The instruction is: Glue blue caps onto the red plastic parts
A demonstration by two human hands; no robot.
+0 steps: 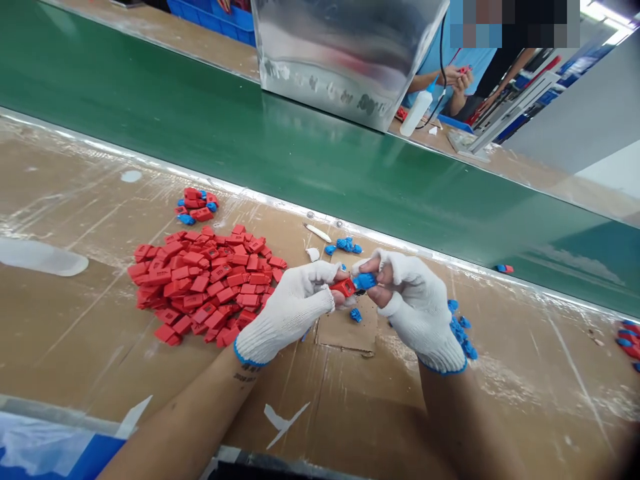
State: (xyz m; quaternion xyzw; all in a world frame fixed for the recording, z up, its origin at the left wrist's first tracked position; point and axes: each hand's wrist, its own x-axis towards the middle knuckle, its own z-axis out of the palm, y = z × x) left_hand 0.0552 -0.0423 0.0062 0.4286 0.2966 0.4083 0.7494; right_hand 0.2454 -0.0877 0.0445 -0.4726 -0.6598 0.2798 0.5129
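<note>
My left hand (293,310), in a white knit glove with bare fingertips, pinches a small red plastic piece (343,287). My right hand (417,303), gloved the same way, pinches a small blue piece (365,281) pressed against the red one's end. Both hands meet just above the brown worktop (75,333). A big heap of red pieces (200,283) lies directly left of my left hand. Loose blue pieces (463,337) lie beside my right hand, and one blue piece (355,315) sits under the hands.
A green conveyor belt (200,127) runs beyond the worktop, carrying a shiny silver bag (345,57). A small pile of joined red-and-blue pieces (197,205) lies near the belt edge, with more blue pieces (345,245). Across the belt, another person's hands (457,77) work beside a white bottle (416,112).
</note>
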